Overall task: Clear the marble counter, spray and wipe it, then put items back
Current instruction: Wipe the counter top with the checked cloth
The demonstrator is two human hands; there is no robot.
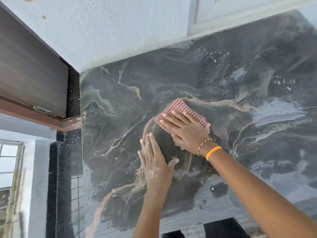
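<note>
right hand (186, 133) flat on cloth (178, 109), counter (120, 100) (seemingly wet)

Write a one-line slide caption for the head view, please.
Right hand presses checked cloth on wet marble counter; left hand lies flat.

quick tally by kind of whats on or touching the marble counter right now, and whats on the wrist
hands: 2 (left hand flat on the marble counter, right hand pressing the cloth)
checked cloth: 1
orange band: 1
bead bracelet: 1
total: 5
</note>
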